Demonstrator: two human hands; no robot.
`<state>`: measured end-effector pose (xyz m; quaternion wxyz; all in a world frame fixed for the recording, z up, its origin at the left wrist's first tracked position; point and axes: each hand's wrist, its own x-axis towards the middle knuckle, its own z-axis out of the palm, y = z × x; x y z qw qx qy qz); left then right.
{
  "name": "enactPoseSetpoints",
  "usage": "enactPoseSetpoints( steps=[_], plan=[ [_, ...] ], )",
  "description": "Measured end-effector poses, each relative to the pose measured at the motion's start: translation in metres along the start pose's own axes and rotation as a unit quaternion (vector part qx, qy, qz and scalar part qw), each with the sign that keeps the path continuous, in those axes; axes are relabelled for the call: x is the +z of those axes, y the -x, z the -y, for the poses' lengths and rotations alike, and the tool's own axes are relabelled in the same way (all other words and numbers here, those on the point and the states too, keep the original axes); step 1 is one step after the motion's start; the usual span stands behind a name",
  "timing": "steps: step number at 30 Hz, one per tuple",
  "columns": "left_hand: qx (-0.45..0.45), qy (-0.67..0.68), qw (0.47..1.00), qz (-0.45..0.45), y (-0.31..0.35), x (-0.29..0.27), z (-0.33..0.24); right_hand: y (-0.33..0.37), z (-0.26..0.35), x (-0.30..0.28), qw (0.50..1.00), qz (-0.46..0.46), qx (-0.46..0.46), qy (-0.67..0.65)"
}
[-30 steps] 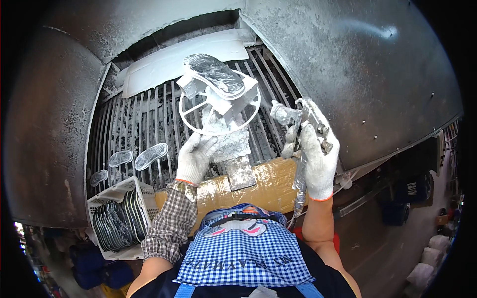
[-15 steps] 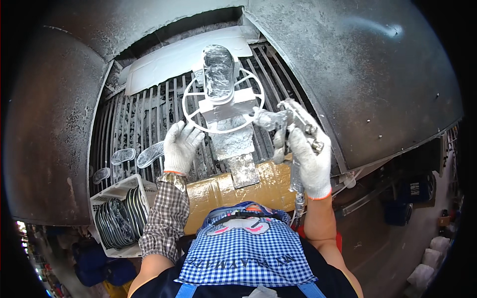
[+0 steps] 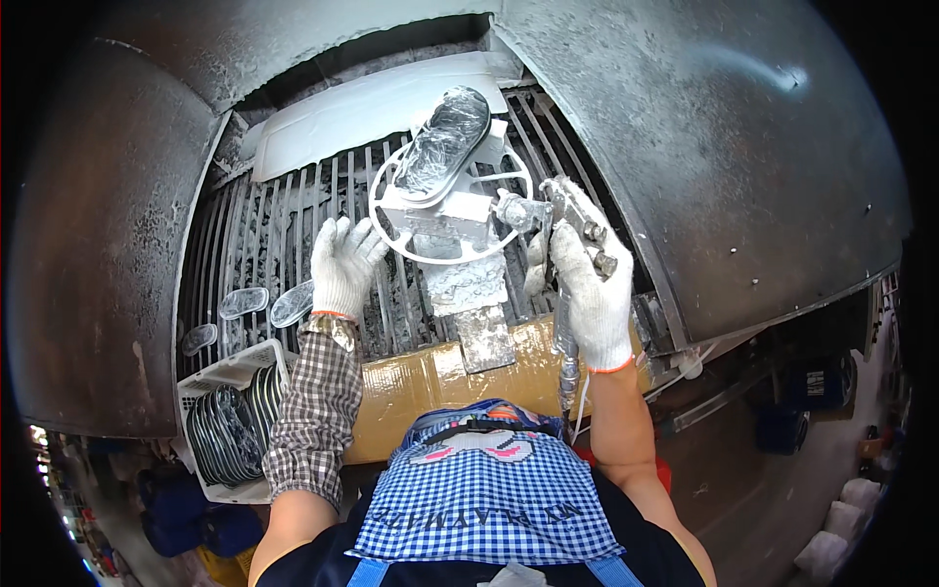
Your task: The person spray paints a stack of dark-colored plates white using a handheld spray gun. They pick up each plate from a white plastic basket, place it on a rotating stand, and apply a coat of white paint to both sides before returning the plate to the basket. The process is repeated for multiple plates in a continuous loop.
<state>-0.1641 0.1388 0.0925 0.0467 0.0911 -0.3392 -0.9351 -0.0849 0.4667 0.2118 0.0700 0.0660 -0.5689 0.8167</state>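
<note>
A shoe sole (image 3: 443,145) wrapped in clear film lies tilted to the right on a block at the middle of a white spoked wheel (image 3: 377,201). My left hand (image 3: 347,269), in a white knit glove, is spread beside the wheel's left rim and holds nothing. In my gloved right hand (image 3: 595,298) is a metal spray gun (image 3: 577,210), fingers wrapped round its grip. Its wrapped nozzle end points left at the wheel's right rim. A hose hangs from the gun's lower end. The fingers behind the gun are partly hidden.
Dark grating (image 3: 284,225) lies under the wheel, with several film-covered oval pieces (image 3: 244,302) on its left. A white basket (image 3: 230,496) of wrapped soles stands at the lower left. Tall metal panels (image 3: 743,196) rise on both sides. A brown-taped front edge (image 3: 411,391) lies before me.
The wheel has turned clockwise, swinging the sole's far end to the right. My left hand has drawn left, off the rim. The spray gun has shifted slightly left.
</note>
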Motion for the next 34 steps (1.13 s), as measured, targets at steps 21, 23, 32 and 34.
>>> enactPoseSetpoints(
  steps=[21,23,32,34],
  plan=[
    [-0.084,-0.023,0.996,-0.005,0.033,0.000,0.044,-0.018,0.004,-0.004,0.994,-0.081,-0.070,0.027],
    [-0.104,-0.009,0.995,0.006,0.045,0.001,0.054,-0.014,0.007,-0.001,0.994,-0.078,-0.069,0.018],
    [-0.113,0.031,0.993,0.028,0.062,0.018,0.069,-0.001,-0.003,0.021,1.000,0.017,-0.006,0.006],
    [-0.108,0.033,0.993,0.023,0.062,0.017,0.068,-0.004,-0.009,0.025,0.996,0.036,-0.064,0.040]
  ],
)
